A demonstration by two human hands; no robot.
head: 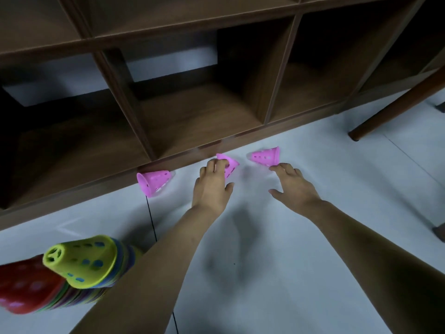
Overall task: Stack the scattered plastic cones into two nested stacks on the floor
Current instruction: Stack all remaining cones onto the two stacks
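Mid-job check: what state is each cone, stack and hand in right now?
Left cone: on its side, untouched.
Middle cone: on its side, left hand grips it.
Right cone: on its side, open right hand at it.
Yellow stack: nested.
Red stack: nested.

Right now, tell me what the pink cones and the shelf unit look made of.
Pink cones: thin moulded plastic, smooth with a slight sheen; holes pierce the walls. Shelf unit: wood or wood-look laminate, matte brown with visible grain; which of the two cannot be told.
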